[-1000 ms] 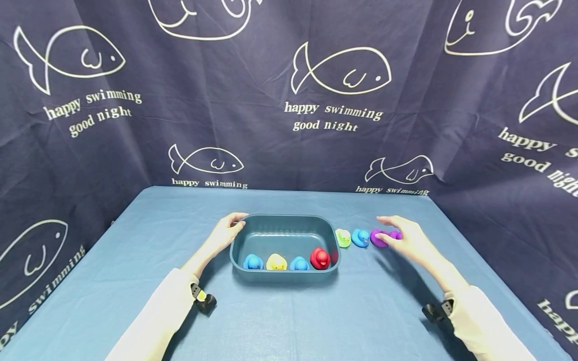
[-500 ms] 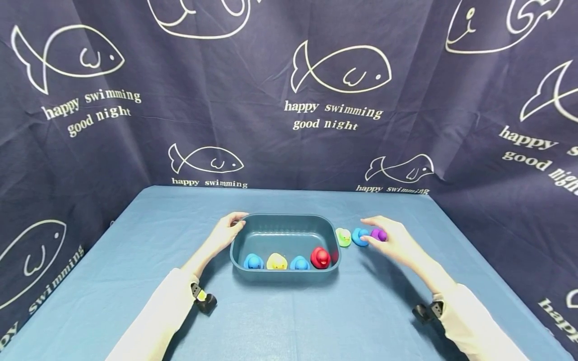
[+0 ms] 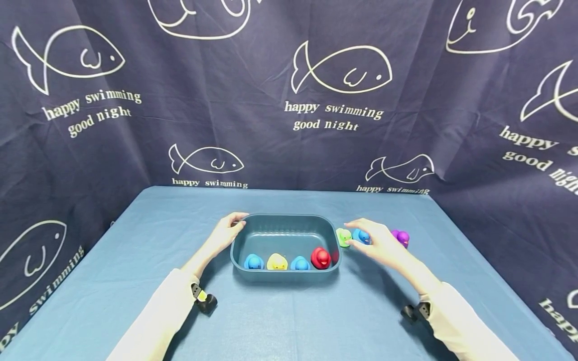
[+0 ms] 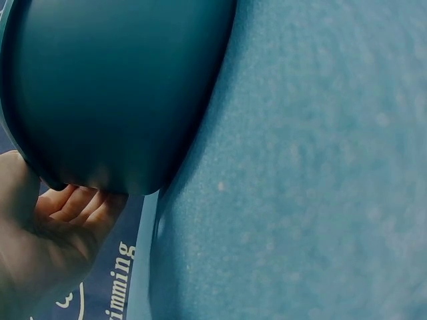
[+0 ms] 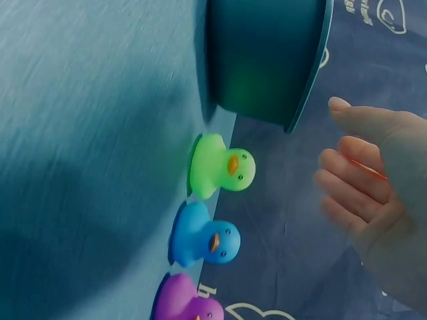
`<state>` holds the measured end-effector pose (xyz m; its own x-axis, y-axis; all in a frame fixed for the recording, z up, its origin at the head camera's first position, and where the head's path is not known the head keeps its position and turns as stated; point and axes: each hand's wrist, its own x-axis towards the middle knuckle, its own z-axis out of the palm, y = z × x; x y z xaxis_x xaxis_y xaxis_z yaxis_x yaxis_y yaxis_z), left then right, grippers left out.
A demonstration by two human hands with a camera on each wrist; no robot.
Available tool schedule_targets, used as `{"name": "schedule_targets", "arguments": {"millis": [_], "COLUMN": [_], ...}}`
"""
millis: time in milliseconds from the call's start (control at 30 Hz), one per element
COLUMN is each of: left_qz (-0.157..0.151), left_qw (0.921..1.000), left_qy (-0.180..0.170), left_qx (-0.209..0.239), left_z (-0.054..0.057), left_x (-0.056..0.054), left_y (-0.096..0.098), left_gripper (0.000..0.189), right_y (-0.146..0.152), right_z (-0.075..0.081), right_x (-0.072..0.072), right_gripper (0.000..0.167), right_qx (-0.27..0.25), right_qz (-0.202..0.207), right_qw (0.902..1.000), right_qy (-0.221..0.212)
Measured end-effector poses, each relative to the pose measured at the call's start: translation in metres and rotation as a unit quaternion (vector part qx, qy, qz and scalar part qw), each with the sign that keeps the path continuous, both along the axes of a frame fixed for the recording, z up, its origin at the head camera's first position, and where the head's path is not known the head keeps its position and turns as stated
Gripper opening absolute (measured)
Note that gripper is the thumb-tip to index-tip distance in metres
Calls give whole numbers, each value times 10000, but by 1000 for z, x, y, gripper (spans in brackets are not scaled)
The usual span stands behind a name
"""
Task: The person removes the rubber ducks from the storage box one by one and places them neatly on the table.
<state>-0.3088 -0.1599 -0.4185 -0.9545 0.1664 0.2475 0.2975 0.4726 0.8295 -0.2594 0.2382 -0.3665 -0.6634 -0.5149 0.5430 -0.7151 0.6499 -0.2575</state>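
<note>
At the tub's left end my left hand (image 3: pixel 226 231) grips the rim of the teal plastic tub (image 3: pixel 284 277). In the left wrist view its fingers (image 4: pixel 83 203) lie against the tub's end wall. My right hand (image 3: pixel 381 244) hovers with thumb and fingers apart, holding nothing, over a row of rubber ducks right of the tub. A green duck (image 5: pixel 210 167) sits closest to the tub, then a blue duck (image 5: pixel 200 237) and a purple duck (image 5: pixel 177 300), which the hand hides in the head view. Another purple duck (image 3: pixel 401 237) shows beyond the hand.
Inside the tub, along its near wall, sit a blue duck (image 3: pixel 254 261), a yellow duck (image 3: pixel 277 261), a second blue duck (image 3: pixel 300 263) and a red duck (image 3: pixel 320 258). Blue cloth (image 3: pixel 289 321) covers the table. A dark fish-print curtain (image 3: pixel 271 165) surrounds its back and sides.
My right hand has moved left along the duck row, from over the purple ducks to over the blue and green ones. The left hand and the tub have stayed put.
</note>
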Motion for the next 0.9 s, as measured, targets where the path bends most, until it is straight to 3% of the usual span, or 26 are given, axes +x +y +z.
{"name": "schedule_targets", "arguments": {"millis": [300,700,900], "left_qz": [-40,-9,-42], "left_qw": [10000,10000,10000], "left_qy": [21,-39,5], "left_qx": [1,12,54], "left_z": [-1,1,0], "left_x": [2,1,1], "left_y": [-1,0,0], "left_gripper": [32,32,31], "right_y": [-15,-29,-34], "right_z": [2,1,-1], "right_x": [3,2,1], "right_gripper": [40,35,33], "right_qx": [-72,133,106], "right_qz": [446,810,1099], "right_qw": [9987,9924,9904], "right_qy": [-240,-921,-828]}}
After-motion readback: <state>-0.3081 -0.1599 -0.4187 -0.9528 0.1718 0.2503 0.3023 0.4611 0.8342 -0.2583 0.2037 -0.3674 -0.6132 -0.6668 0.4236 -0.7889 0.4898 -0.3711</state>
